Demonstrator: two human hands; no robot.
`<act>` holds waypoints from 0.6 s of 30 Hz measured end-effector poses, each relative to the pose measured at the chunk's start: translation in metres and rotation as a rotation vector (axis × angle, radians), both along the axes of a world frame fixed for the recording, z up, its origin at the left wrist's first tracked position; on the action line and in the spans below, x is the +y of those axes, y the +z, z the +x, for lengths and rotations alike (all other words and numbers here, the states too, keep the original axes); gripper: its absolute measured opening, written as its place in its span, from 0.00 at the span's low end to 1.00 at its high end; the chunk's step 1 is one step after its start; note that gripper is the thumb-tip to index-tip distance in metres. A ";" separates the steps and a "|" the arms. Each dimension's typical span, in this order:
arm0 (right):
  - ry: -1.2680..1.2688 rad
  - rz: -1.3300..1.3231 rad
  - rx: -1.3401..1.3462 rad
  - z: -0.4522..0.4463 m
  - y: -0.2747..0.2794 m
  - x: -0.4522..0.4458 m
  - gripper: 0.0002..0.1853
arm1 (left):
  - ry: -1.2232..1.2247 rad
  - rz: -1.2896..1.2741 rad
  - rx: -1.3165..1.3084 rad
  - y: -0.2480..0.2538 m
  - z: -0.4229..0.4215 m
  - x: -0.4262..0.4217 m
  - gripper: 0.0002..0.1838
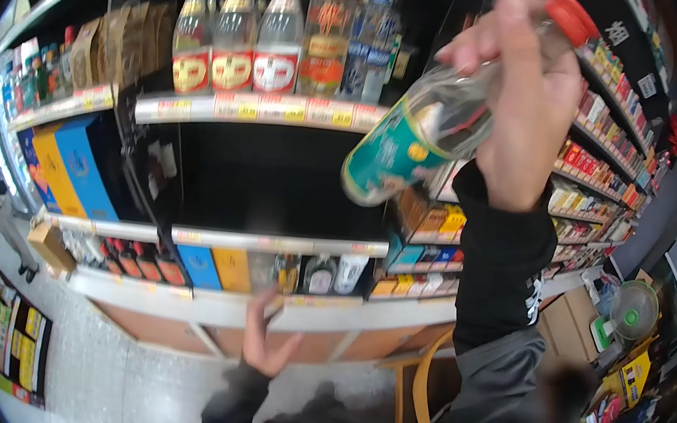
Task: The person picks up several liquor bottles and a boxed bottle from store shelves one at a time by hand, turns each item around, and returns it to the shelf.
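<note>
My right hand [534, 108] is raised at the upper right, its fingers wrapped round the neck of a clear glass liquor bottle [400, 147]. The bottle has a green label and a red cap, and it hangs tilted, base down to the left. Part of its neck is hidden behind my fingers. Lower down, my left hand [267, 341] is held out with fingers apart and nothing in it, in front of the lower shelf. Several upright liquor bottles [279, 33] with gold or red tops stand on the upper shelf [266, 111], left of the held bottle.
A dark middle shelf with a white front edge [284, 245] runs below the bottles. Blue and yellow boxes [80, 169] stand at left. Racks of small packs [599, 158] line the right side. A wooden chair [424, 380], a fan [634, 309] and a distant person [0, 211] are also in view.
</note>
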State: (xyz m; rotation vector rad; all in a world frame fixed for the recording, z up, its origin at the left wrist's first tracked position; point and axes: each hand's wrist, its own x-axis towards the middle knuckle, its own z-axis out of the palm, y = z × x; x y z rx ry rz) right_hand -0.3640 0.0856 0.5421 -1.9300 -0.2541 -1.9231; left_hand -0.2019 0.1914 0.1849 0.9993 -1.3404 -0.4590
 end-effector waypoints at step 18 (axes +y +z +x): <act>0.651 1.039 0.393 0.039 -0.236 0.058 0.21 | -0.372 0.285 0.484 -0.036 -0.058 0.087 0.36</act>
